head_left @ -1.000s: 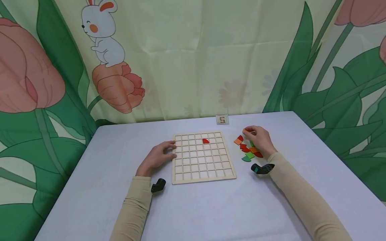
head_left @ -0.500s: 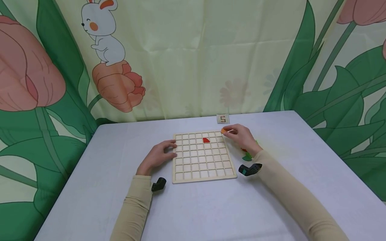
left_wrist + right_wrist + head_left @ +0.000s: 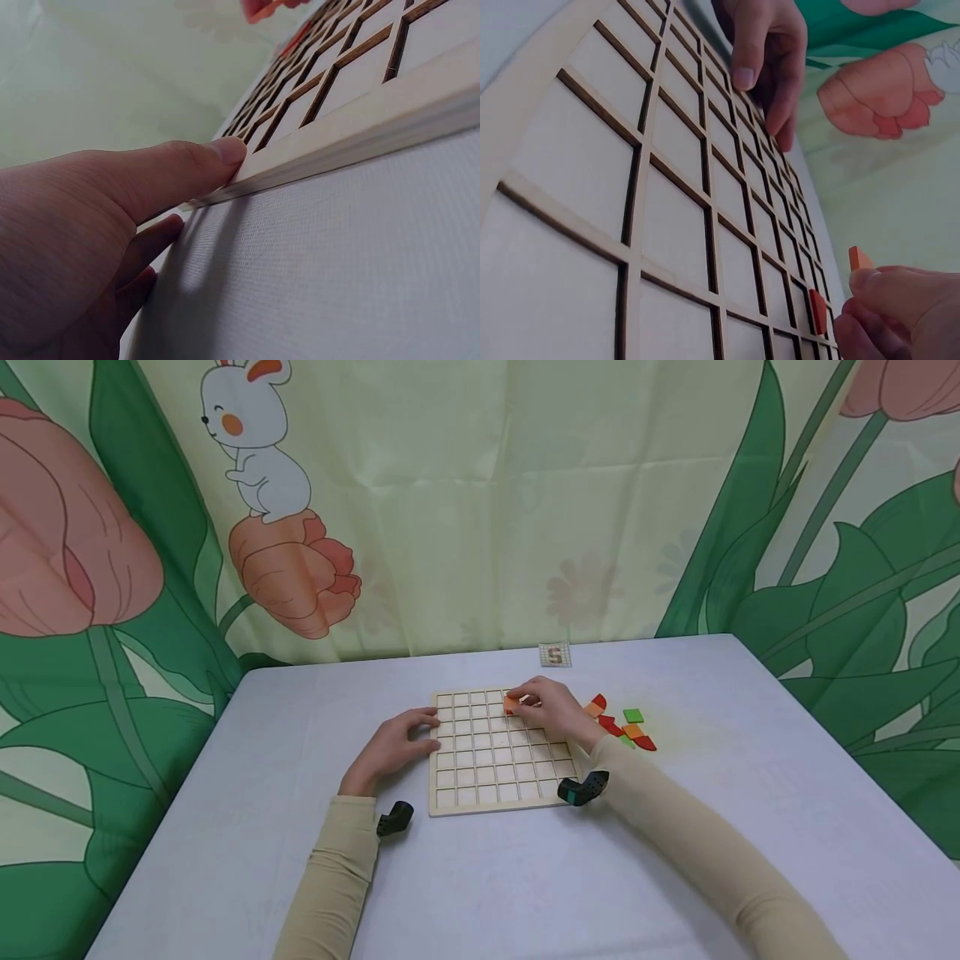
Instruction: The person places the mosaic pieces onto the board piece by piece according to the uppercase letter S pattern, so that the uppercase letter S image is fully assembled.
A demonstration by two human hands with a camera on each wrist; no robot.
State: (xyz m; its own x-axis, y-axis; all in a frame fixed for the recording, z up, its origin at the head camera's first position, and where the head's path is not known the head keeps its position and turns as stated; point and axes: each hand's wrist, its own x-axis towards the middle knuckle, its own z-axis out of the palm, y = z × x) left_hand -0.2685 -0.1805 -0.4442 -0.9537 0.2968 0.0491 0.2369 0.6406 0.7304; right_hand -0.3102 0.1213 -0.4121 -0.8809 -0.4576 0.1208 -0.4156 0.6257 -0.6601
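A square wooden grid board (image 3: 480, 810) lies on the table in the head view. My left hand (image 3: 385, 752) rests at its left edge, thumb and fingers relaxed; in the left wrist view the thumb tip (image 3: 230, 150) touches the frame. My right hand (image 3: 555, 706) pinches a small orange tile (image 3: 511, 703) over the board's far rows. In the right wrist view this orange tile (image 3: 859, 259) stands between thumb and fingers, above the board. Close beneath it, a red rounded tile (image 3: 818, 311) sits in one of the cells. The cells near the left hand hold no tiles.
Right of the board lie loose red, orange and green tiles (image 3: 633, 716), partly behind the right forearm. A small patterned card (image 3: 555, 655) lies at the table's far edge. A printed curtain (image 3: 450, 527) hangs behind the white table (image 3: 225, 860).
My right hand has moved left from the loose tiles to above the board, carrying the orange tile over the red one. The left hand has stayed at the board's edge.
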